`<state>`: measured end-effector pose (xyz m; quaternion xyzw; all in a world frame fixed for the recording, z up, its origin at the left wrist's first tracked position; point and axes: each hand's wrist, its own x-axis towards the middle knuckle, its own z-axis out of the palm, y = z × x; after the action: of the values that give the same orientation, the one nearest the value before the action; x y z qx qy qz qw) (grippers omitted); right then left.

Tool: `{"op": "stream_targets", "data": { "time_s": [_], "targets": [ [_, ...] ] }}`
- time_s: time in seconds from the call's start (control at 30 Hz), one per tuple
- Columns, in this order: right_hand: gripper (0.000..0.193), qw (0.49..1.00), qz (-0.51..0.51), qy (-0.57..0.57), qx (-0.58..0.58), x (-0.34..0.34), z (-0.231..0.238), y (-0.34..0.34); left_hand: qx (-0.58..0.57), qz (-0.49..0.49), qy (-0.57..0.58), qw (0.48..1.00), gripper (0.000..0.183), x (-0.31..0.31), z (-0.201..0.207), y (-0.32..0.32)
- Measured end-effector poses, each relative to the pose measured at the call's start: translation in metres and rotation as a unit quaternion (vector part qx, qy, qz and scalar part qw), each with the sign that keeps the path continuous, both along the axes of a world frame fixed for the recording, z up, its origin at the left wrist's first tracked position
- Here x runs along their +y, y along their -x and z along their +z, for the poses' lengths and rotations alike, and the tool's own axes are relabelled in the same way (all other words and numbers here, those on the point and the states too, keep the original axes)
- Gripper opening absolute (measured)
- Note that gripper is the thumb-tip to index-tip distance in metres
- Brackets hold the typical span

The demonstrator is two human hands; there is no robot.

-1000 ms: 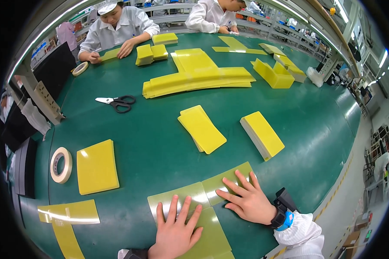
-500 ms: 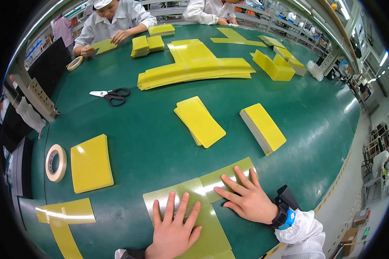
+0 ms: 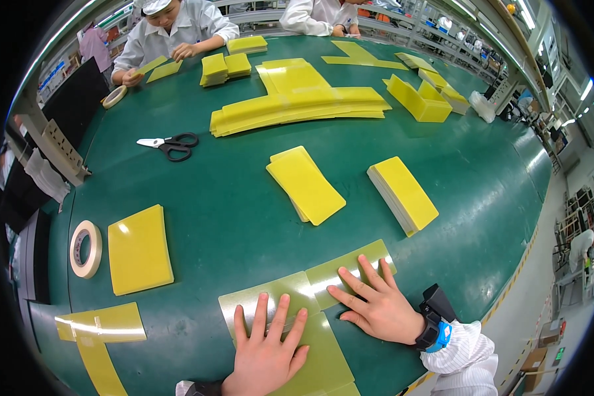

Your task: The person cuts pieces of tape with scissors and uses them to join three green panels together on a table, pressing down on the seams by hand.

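Note:
Thin yellow translucent plastic sheets lie edge to edge in front of me. My left hand (image 3: 264, 350) rests flat with spread fingers on the left sheet (image 3: 241, 298), close to its seam with a lower sheet (image 3: 320, 360). Fingers apart, my right hand (image 3: 384, 309) presses on the right sheet (image 3: 356, 259). Neither hand grips anything. Beyond them are a loosely fanned stack of yellow sheets (image 3: 305, 185) and a neat, thicker stack (image 3: 406, 195). A T-shaped joined piece (image 3: 102, 323) lies at the lower left.
At left are a roll of tape (image 3: 76, 254) and a square yellow stack (image 3: 138, 251). Black-handled scissors (image 3: 173, 145) lie farther back. Past them sit a pile of joined sheets (image 3: 297, 105) and a folded yellow piece (image 3: 419, 102). Two people work at the far edge.
My hands stay in place on the sheets. At the far left, the co-worker's hands now have two yellow pieces apart, where one showed before.

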<state>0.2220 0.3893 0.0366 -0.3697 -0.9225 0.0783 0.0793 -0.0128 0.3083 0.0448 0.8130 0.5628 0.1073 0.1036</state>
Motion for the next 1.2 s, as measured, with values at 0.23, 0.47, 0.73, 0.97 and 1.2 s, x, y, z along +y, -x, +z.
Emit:
{"op": "stream_targets", "data": {
  "time_s": [0.23, 0.47, 0.73, 0.97, 1.2],
  "targets": [
    [0.055, 0.999, 0.010, 0.011, 0.034, 0.001, 0.003, 0.001, 0.038, -0.005, -0.040, 0.998, 0.055, -0.001, -0.004, 0.001],
    [0.047, 0.997, 0.014, 0.000, 0.071, 0.006, -0.003, -0.001, 0.010, -0.004, -0.075, 0.997, 0.050, 0.003, -0.011, 0.000],
    [0.041, 0.987, 0.033, -0.046, 0.148, 0.013, 0.003, 0.004, -0.105, 0.089, -0.155, 0.978, 0.035, -0.015, 0.004, 0.019],
    [0.035, 0.982, -0.025, -0.033, 0.187, 0.007, 0.003, -0.018, -0.247, 0.202, -0.267, 0.909, 0.017, -0.140, 0.113, 0.082],
    [0.030, 0.983, 0.011, 0.024, 0.184, -0.008, 0.009, -0.011, -0.425, 0.547, -0.167, 0.702, 0.012, -0.293, 0.062, 0.114]
  ]
}}
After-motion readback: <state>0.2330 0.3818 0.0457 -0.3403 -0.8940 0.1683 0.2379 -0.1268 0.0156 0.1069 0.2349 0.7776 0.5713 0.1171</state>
